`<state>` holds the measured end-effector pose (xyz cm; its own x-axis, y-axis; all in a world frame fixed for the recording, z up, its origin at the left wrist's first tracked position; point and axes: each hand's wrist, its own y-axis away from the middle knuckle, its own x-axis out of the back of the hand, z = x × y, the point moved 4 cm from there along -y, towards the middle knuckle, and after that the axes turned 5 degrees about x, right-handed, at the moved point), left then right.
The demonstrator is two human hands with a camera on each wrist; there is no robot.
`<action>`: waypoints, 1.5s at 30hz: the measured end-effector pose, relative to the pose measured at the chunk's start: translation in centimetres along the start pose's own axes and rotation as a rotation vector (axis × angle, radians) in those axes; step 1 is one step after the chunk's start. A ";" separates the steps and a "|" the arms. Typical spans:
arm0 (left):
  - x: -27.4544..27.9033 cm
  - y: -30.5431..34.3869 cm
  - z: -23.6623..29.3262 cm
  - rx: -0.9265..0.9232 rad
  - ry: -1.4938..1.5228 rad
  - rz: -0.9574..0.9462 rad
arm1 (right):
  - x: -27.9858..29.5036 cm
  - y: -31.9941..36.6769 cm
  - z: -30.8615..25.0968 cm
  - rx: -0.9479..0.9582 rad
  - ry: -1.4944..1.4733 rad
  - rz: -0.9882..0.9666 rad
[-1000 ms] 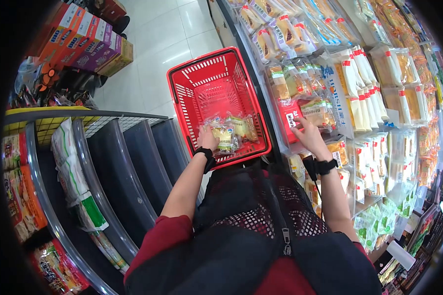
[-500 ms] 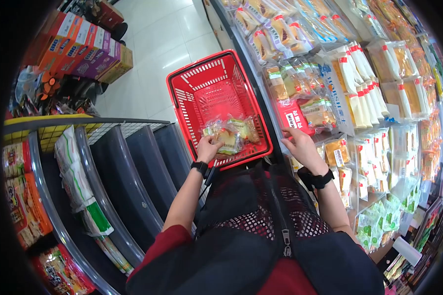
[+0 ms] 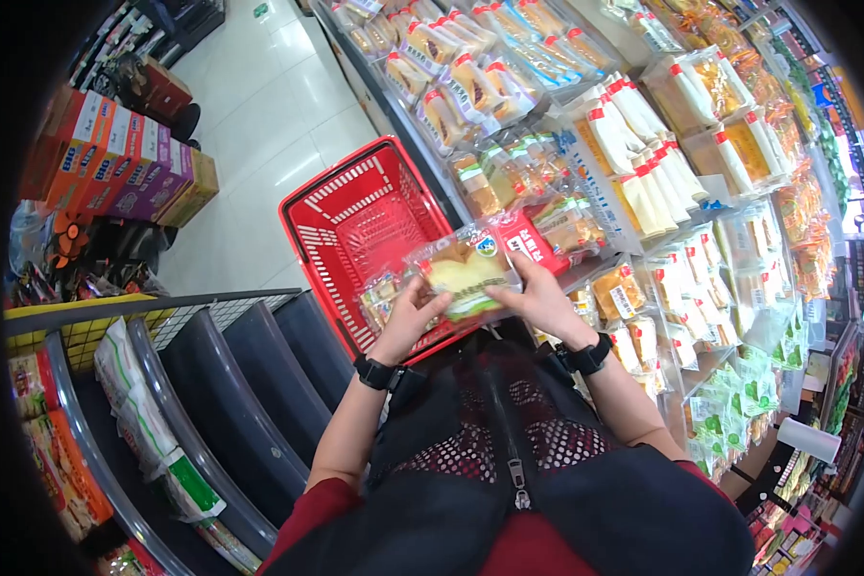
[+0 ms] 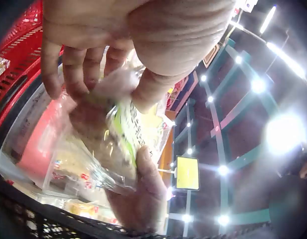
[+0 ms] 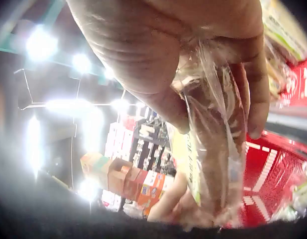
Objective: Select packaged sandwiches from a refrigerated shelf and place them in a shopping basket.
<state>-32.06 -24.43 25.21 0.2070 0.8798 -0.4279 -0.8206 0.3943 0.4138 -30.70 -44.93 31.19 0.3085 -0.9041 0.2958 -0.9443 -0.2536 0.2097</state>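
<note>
In the head view, a clear bag of bread is held up over the near right part of the red shopping basket. My left hand grips its left end, thumb on top. The right hand holds the opposite end, with its thumb across the front. In the left wrist view the clear wrapper with green-edged print stretches between both hands. Fingers and thumb bend around the package in the right wrist view. Another bagged bread lies in the basket, partly behind my left hand.
On the right, a slanted display holds rows of packaged breads, with a red sign beside the basket. A grey shelf rack stands left. Stacked cartons sit beyond it, next to the tiled floor.
The left hand has lifted a bread bag out of the basket. My right hand has come over from beside the display and now holds it too. The view has shifted rightward.
</note>
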 end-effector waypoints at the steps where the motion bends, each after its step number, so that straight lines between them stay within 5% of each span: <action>1: 0.0 0.1 -0.1 0.027 -0.094 0.021 | 1.2 0.2 0.0 0.066 -0.016 0.089; 9: 6.0 1.2 -4.3 0.167 -0.184 0.240 | 10.6 2.1 2.4 0.013 0.576 0.465; 18: 7.8 1.0 -7.3 0.264 -0.205 0.315 | 7.7 -3.6 7.5 0.024 1.027 0.432; 24: 13.5 0.7 -13.9 0.291 -0.444 0.422 | 6.1 -1.9 3.0 0.192 1.234 0.574; 28: 16.1 0.9 -16.5 0.292 -0.502 0.477 | 4.8 -1.0 1.5 0.337 1.169 0.535; 30: 16.7 0.6 -17.3 0.327 -0.451 0.460 | 3.3 -1.4 4.4 0.326 0.955 0.201; 34: 18.0 -0.3 -18.6 0.389 -0.445 0.500 | 4.0 -2.7 7.0 0.147 1.032 0.250; 38: 17.7 -0.9 -15.9 0.396 -0.986 0.636 | 4.0 -3.0 6.7 0.154 0.968 0.231; 45: 19.8 -2.0 -18.2 0.494 -0.901 0.725 | 2.4 -1.3 4.0 0.138 0.815 0.114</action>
<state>-36.04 -12.65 1.31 0.2422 0.7267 0.6428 -0.6512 -0.3693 0.6629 -29.21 -48.20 27.90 0.1464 -0.4083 0.9010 -0.9639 -0.2637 0.0371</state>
